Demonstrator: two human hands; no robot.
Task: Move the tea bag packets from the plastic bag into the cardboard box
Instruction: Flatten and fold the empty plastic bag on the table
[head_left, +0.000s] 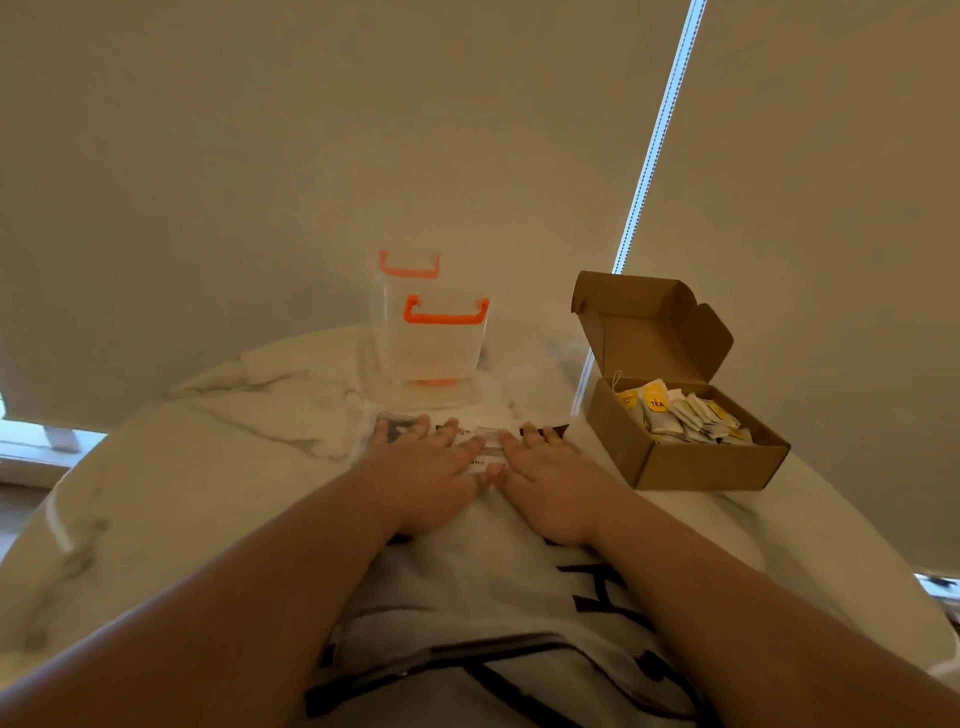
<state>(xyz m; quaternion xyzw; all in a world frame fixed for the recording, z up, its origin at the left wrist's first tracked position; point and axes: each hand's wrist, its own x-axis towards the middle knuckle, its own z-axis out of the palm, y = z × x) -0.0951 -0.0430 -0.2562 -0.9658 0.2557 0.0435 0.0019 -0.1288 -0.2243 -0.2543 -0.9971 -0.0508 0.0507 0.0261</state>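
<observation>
While the left hand (426, 478) and right hand (545, 483) are lying side by side at the centre of the frame, fingers straight and spread, both are pressing flat on the white bag (493, 587). The bag is lying across the marble tabletop (208, 457) toward the lower edge. Right of centre, the box (701, 462) is sitting with its lid standing open, and the packets (680, 410) are lying heaped inside it. Just above the hands, a clear container (436, 353) with orange handles is standing upright.
</observation>
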